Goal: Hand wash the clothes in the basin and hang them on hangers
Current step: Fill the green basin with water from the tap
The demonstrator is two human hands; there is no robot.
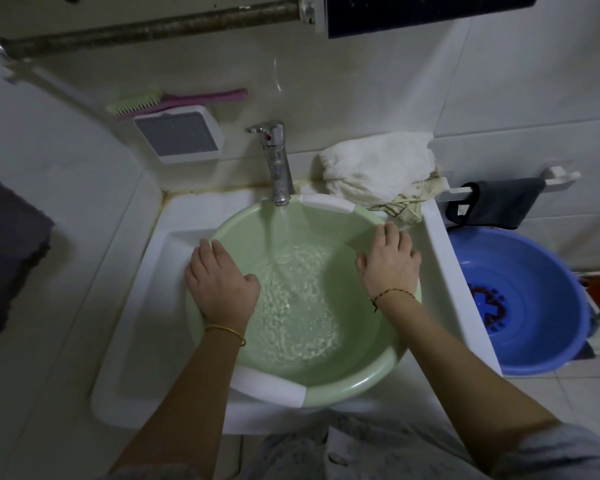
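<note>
A pale green basin with white grip pads sits in the white sink. Water runs from the chrome tap into it, and the water inside ripples. My left hand grips the basin's left rim, fingers curled over the edge. My right hand grips the right rim the same way. A crumpled white cloth lies on the sink's back right corner, with a striped piece under it. No clothes are in the water.
A blue basin stands on the floor right of the sink. A dark cloth hangs on a wall rail above it. A brush and a white soap box sit on the wall at the back left. Dark fabric hangs at far left.
</note>
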